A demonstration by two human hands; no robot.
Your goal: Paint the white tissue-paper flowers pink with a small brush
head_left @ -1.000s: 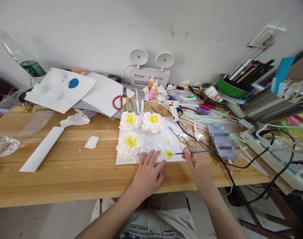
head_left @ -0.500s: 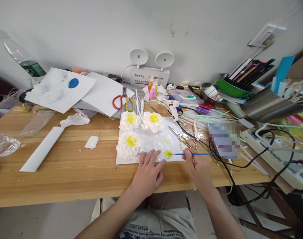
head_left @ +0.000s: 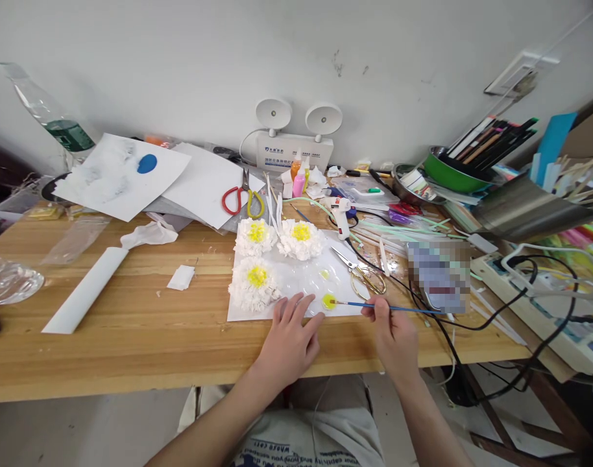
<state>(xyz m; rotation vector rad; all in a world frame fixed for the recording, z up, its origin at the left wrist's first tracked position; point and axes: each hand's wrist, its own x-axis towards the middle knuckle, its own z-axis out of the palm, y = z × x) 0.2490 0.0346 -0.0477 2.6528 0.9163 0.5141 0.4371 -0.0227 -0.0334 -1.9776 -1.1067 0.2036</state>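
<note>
Between the fingers of my right hand (head_left: 394,331) is a thin blue paintbrush (head_left: 369,305), held nearly level. Its tip rests in a puddle of yellow paint (head_left: 328,301) in a clear plastic palette (head_left: 309,279). My left hand (head_left: 292,334) lies with fingers spread on the palette's near left edge. A second, smaller yellow patch shows in another well. Three white ruffled flowers with yellow centres, one being the near flower (head_left: 254,285), lie left of and behind the palette on a white sheet (head_left: 238,316).
Gold-handled scissors (head_left: 367,275) lie right of the palette, by a phone (head_left: 435,275) and black cables. Behind are a glue gun (head_left: 341,214), paint bottles (head_left: 299,181) and red-and-yellow-handled scissors (head_left: 242,198). A rolled white paper (head_left: 85,292) lies left.
My right hand has shifted slightly right and its grip on the paintbrush has turned a little. The brush tip stays in the yellow paint. My left hand keeps its place.
</note>
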